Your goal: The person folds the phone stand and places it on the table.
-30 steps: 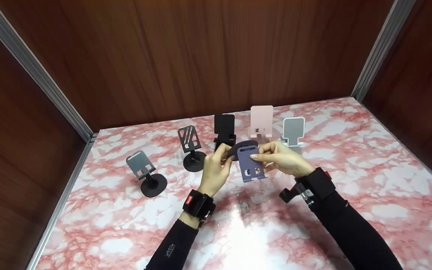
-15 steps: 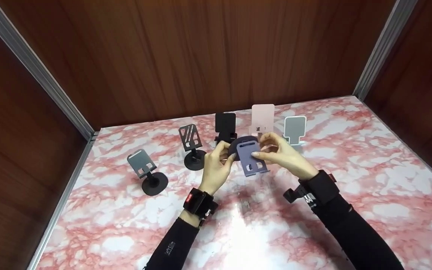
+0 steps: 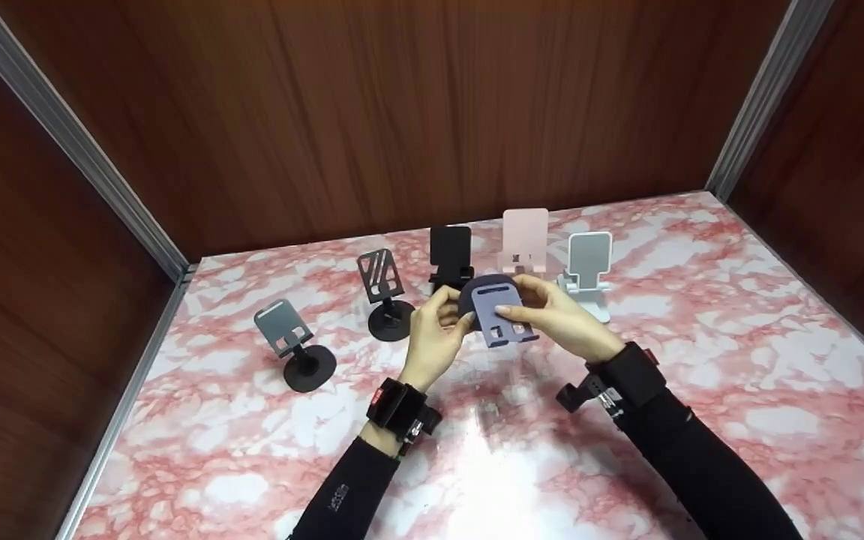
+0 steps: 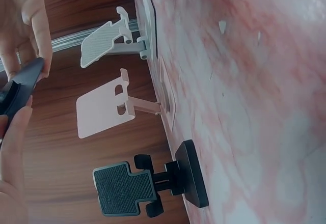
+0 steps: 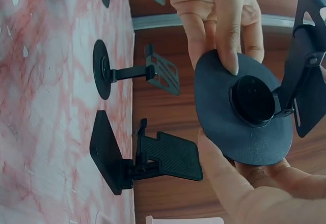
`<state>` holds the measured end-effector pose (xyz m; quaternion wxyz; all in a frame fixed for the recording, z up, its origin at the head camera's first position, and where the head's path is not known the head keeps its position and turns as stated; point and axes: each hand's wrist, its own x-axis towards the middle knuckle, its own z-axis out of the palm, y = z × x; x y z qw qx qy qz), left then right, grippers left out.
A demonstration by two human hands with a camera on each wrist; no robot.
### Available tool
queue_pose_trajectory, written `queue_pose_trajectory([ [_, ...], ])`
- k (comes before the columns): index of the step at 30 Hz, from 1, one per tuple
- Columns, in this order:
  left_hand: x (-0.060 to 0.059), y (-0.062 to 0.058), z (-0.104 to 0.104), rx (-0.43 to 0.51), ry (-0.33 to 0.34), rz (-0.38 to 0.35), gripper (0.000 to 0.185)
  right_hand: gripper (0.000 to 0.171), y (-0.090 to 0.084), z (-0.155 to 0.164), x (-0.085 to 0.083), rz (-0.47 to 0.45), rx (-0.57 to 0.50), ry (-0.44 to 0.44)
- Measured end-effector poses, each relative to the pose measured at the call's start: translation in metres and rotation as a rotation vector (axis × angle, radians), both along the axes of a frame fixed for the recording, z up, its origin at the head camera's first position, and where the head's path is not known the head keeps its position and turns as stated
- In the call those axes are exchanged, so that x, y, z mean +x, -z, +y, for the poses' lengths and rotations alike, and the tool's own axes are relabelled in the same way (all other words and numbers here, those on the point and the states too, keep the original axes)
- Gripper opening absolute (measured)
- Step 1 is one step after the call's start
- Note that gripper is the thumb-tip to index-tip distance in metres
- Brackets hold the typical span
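A purple phone stand (image 3: 495,309) with a dark round base (image 5: 219,102) is held in the air between both hands. At its left, my left hand (image 3: 432,337) pinches the base edge between thumb and fingers. My right hand (image 3: 563,319) lays its thumb across the slotted plate, with its other fingers behind the stand. In the right wrist view, the folding arm (image 5: 293,86) rises from the hub of the base, and right-hand fingers touch the base's lower edge. Only part of the dark base (image 4: 25,81) shows in the left wrist view.
Behind stand a black phone stand (image 3: 450,251), a pink one (image 3: 525,236) and a white-and-grey one (image 3: 589,261). Further left are a slotted dark stand (image 3: 380,276) and a grey one (image 3: 282,327). Wooden panels (image 3: 432,112) border the marbled table (image 3: 237,480).
The held stand has risen slightly and tilted, showing more of its plate. My right fingers lifted off, then came back around it. The white-and-grey stand's base is now uncovered.
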<state>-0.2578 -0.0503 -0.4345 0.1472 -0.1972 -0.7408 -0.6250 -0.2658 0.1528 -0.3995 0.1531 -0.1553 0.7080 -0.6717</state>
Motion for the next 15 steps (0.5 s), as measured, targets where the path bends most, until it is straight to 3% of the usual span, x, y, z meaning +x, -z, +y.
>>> queue_pose_trajectory([
  [15,0.0036,0.0060,0.0020,0.042,0.016,-0.118,0.017,0.051,0.0053,0.0008,-0.0022,-0.033,-0.018,-0.043],
])
